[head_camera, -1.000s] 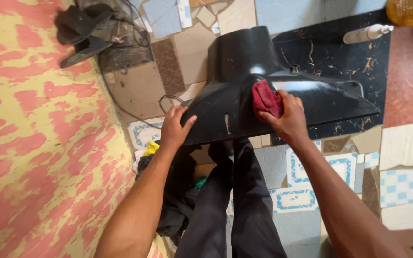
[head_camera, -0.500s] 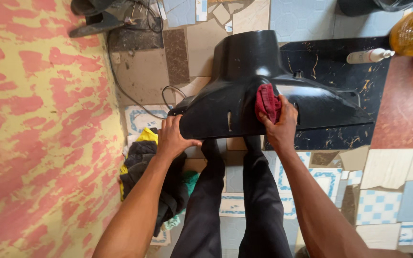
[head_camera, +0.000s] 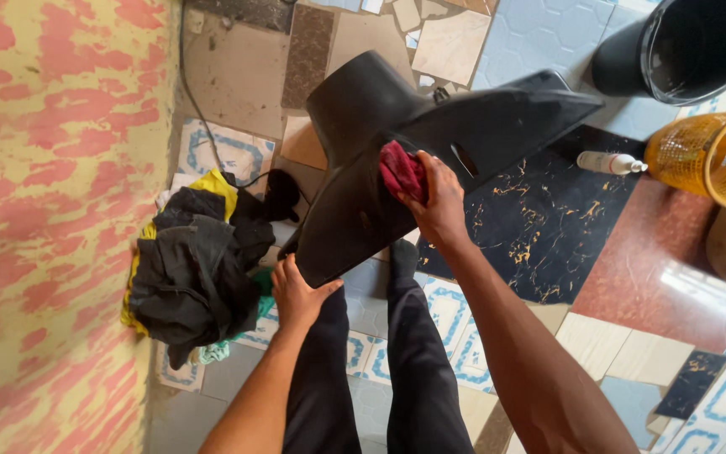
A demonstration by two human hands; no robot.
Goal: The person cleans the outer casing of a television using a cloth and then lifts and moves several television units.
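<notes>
the right hand [head_camera: 440, 202] is closed around a bunched red cloth [head_camera: 402, 171] and presses it against the upper face of a large black plastic panel [head_camera: 397, 143], close to the ridge where its two wings meet. the left hand [head_camera: 297, 294] grips the panel's lower near edge from beneath, fingers curled up around the rim, so the panel is held off the floor and tilted, its raised hood-like end pointing away from the person and its long flat wing stretching off to the right. the person's legs in dark trousers [head_camera: 380, 370] stand just below the panel. to the left, touching the foot of a wall painted in red and yellow patches [head_camera: 52, 210], lies a heap of dark clothes with yellow fabric showing [head_camera: 191, 269]. the floor [head_camera: 548, 227] is a patchwork of broken tiles. farther right a small white bottle [head_camera: 608, 162] lies on its side near an orange mesh basket [head_camera: 716, 155], and a black bucket [head_camera: 682, 46] stands beyond them.
</notes>
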